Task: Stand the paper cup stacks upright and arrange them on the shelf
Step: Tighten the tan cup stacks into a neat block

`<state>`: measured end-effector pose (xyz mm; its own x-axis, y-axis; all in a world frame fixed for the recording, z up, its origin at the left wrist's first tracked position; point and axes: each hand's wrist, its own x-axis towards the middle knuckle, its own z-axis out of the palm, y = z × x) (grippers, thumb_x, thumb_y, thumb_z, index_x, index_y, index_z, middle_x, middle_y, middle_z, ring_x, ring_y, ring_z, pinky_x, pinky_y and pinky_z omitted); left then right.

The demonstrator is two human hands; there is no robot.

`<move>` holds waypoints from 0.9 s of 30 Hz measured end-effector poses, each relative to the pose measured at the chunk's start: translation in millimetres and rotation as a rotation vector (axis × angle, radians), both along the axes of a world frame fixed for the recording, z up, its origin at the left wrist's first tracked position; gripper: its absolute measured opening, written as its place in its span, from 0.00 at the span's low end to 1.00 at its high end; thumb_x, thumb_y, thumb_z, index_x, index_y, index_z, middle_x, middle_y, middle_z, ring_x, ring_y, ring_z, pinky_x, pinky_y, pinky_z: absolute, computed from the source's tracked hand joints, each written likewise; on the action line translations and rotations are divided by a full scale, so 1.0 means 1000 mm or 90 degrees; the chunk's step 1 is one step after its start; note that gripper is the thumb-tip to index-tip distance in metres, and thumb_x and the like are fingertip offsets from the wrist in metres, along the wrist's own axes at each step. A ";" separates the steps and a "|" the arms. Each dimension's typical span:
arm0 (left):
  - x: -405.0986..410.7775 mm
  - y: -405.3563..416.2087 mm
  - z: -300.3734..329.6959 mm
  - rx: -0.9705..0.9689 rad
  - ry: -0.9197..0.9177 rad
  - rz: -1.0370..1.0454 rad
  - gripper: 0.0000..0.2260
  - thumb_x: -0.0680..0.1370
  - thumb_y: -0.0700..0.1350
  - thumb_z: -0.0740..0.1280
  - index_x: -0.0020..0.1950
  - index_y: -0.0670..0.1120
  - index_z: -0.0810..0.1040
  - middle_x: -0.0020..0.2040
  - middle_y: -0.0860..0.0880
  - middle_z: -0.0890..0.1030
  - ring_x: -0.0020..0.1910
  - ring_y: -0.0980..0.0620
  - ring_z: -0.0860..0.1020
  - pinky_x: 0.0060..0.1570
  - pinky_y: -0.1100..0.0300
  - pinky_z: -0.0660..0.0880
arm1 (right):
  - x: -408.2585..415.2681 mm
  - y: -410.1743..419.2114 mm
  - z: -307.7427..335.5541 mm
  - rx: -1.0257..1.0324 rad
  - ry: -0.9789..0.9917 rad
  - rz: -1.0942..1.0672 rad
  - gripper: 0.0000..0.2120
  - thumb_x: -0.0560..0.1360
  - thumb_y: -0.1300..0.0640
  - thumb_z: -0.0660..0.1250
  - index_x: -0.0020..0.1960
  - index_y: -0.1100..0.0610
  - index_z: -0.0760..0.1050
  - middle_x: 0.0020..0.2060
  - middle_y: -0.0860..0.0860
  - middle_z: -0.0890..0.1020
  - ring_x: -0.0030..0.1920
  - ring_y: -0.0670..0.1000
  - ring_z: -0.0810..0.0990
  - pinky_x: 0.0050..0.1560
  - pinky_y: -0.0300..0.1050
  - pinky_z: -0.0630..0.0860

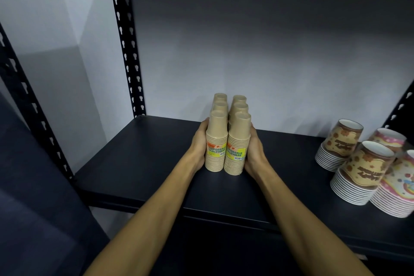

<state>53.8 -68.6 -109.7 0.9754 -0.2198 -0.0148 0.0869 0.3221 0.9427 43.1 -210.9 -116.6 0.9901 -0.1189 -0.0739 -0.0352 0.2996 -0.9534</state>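
Several tan paper cup stacks (227, 141) stand upright, bottoms up, in two tight rows on the dark shelf (139, 163). The front two carry yellow-green labels. My left hand (199, 143) presses flat against the left side of the group. Against the right side lies my right hand (255, 148), also flat. The fingers of both hands reach back along the rows and are partly hidden behind the cups.
Patterned cup stacks (340, 144) stand at the right end of the shelf, brown-and-cream ones (360, 172) beside pink ones (396, 184). A black perforated upright (127, 47) bounds the shelf's left rear corner. A white wall lies behind.
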 end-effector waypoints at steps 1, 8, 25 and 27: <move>-0.002 0.000 0.001 0.004 0.001 0.004 0.21 0.85 0.54 0.52 0.51 0.46 0.82 0.45 0.47 0.86 0.45 0.53 0.85 0.46 0.57 0.79 | -0.001 0.000 0.000 -0.001 0.000 0.003 0.22 0.82 0.40 0.56 0.49 0.52 0.83 0.47 0.54 0.87 0.52 0.54 0.85 0.64 0.60 0.77; -0.005 0.002 0.007 0.039 0.016 0.027 0.20 0.85 0.55 0.54 0.52 0.47 0.82 0.49 0.46 0.86 0.50 0.50 0.84 0.50 0.54 0.78 | -0.004 -0.001 0.001 0.024 0.009 -0.007 0.24 0.82 0.41 0.55 0.53 0.55 0.83 0.50 0.56 0.87 0.53 0.56 0.85 0.66 0.62 0.76; -0.063 0.041 -0.024 0.334 -0.250 0.156 0.32 0.68 0.59 0.78 0.67 0.52 0.72 0.62 0.57 0.79 0.60 0.62 0.78 0.59 0.63 0.76 | -0.073 -0.024 -0.005 -0.393 -0.243 -0.057 0.21 0.69 0.44 0.78 0.56 0.51 0.76 0.50 0.47 0.83 0.52 0.45 0.82 0.53 0.42 0.79; -0.060 0.037 -0.026 0.374 -0.251 0.162 0.31 0.67 0.55 0.80 0.66 0.52 0.72 0.59 0.57 0.80 0.57 0.64 0.79 0.57 0.64 0.76 | -0.072 -0.022 -0.006 -0.408 -0.242 -0.058 0.21 0.68 0.47 0.79 0.56 0.51 0.76 0.49 0.46 0.83 0.50 0.44 0.82 0.51 0.44 0.80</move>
<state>-6.4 -31.3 -135.6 0.9522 -0.0501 0.3013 -0.3030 -0.2791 0.9112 -29.0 -233.1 -122.1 0.9174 -0.1065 0.3833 0.3304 -0.3325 -0.8833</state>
